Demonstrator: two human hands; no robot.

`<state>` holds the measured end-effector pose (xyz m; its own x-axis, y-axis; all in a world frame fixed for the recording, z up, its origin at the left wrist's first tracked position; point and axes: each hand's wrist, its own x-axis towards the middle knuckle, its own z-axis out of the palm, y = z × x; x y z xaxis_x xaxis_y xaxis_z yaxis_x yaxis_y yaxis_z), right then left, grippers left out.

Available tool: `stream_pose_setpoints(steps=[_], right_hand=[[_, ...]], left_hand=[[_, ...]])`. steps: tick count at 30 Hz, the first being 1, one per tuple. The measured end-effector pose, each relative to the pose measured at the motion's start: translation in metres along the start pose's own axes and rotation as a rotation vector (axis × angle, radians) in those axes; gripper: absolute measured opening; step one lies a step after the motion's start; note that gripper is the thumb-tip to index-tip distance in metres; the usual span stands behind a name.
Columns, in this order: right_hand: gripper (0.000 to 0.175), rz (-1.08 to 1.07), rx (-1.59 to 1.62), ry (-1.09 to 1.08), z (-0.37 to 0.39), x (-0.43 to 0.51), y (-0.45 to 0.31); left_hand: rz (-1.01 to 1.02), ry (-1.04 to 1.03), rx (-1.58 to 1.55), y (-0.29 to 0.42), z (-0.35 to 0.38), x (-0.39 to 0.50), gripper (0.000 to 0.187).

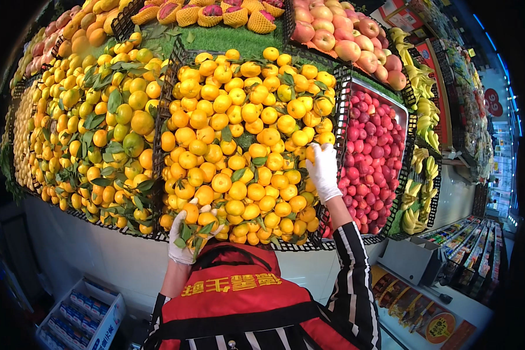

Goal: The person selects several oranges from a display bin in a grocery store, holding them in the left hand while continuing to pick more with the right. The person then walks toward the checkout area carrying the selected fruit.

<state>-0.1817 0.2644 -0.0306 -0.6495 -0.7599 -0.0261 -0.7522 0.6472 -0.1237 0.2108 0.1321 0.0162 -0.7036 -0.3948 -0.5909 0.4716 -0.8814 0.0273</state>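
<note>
A broad pile of orange mandarins (pixel 238 190) with some green leaves lies in front of me, between black plastic crate walls. In a white glove, my left hand (pixel 188 240) is at the pile's near left edge, closed around leafy mandarins (pixel 207 218) and several loose green leaves. My right hand (pixel 324 170), also gloved in white, reaches to the pile's right side. Its fingers are on a mandarin (pixel 310 153) beside the black divider; part of that fruit is hidden by the glove.
Leafy yellow-green citrus (pixel 113 131) lies left of the divider (pixel 165 105), small red fruit (pixel 372 153) in a metal tray on the right. Apples (pixel 348 50), net-wrapped dragon fruit (pixel 210 16) and bananas (pixel 424 113) lie farther off. A white box of packets (pixel 81 313) stands low at left.
</note>
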Motion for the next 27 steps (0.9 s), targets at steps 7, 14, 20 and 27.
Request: stream_pose_setpoints(steps=[7,14,20,27], right_hand=[[0.037,0.45,1.563,-0.042,-0.047,0.048,0.011],[0.046,0.584,2.389,-0.448,-0.048,0.055,-0.001],[0.051,0.591,2.228,-0.323,-0.042,0.064,-0.01],[0.052,0.636,2.085,-0.313,-0.052,0.084,-0.013]], left_hand=[[-0.018,-0.005,0.017,-0.005,-0.002,0.001,0.052],[0.003,0.015,0.122,-0.006,0.0,-0.002,0.053],[-0.002,0.044,0.079,-0.006,-0.001,-0.001,0.054],[-0.001,0.042,0.066,-0.006,0.0,-0.002,0.054]])
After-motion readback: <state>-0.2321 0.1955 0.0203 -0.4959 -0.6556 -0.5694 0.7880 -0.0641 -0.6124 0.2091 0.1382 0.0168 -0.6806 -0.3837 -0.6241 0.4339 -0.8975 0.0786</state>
